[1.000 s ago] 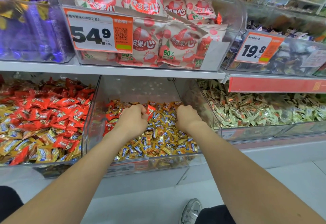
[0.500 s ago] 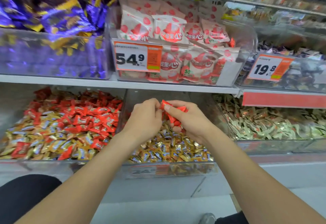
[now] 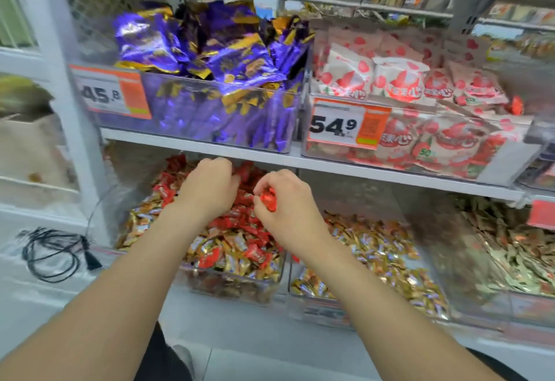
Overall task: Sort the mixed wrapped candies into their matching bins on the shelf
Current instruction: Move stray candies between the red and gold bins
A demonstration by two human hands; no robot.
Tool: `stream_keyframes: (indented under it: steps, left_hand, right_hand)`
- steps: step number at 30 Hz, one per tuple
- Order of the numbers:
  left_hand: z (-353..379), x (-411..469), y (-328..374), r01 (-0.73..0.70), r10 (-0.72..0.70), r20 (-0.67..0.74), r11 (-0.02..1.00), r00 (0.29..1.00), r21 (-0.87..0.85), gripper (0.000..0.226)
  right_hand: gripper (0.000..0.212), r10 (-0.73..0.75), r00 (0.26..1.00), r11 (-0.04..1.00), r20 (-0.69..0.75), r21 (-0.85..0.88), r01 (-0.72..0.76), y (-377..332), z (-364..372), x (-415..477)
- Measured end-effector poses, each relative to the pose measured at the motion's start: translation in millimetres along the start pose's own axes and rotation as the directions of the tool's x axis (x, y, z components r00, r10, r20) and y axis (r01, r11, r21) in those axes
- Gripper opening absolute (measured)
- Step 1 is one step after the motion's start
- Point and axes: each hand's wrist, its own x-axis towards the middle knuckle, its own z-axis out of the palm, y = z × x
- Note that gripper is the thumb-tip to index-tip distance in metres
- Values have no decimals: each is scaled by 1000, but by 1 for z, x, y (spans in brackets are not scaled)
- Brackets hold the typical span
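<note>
While both forearms stretch out over the left lower bin [image 3: 228,283], the right hand [image 3: 286,205] has its grip pinching a few red candies [image 3: 268,199] just above the bin's red pile [image 3: 240,226]; left hand [image 3: 210,190] sits knuckles-up beside it, fingers curled under, can't tell if it's holding any

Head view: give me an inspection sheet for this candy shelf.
Surface: white metal shelf board, carrying clear plastic bins.
Job's things: small red wrapped candy in the right hand; clear lower-left bin, red and gold candies mixed; clear middle bin, mostly gold candies.
Clutter: nothing seen.
Grippers: left hand curled over the lower-left bin's red candies, contents hidden; right hand pinches the red candy.
Cables: black cable coiled on the white ledge, left.
Surroundings: purple foil packets, pink strawberry-print packets in upper bins, orange price tags.
</note>
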Motion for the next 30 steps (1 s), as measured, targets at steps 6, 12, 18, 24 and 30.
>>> stream_keyframes:
  steps: [6,12,18,24,30]
  left_hand:
    - [11,20,-30,-150,147,272,989,951,-7,54]
    - [1,4,-21,-68,82,331,996,940,-53,70]
    - [-17,-42,18,-104,67,375,991,924,81,70]
    - [-15,-79,62,-264,263,23,965,964,10,22]
    - [23,-120,131,-557,562,2,819,827,-136,9]
  right_hand:
    - [34,41,987,998,158,-49,-34,10,35,44]
    - [72,-13,940,979,342,-186,82,18,20,44]
    - [70,-83,916,973,392,-167,159,28,-21,14]
    - [33,89,979,993,185,-99,-71,53,-67,-23]
    - [21,261,871,926,417,-364,-103,109,-99,-36]
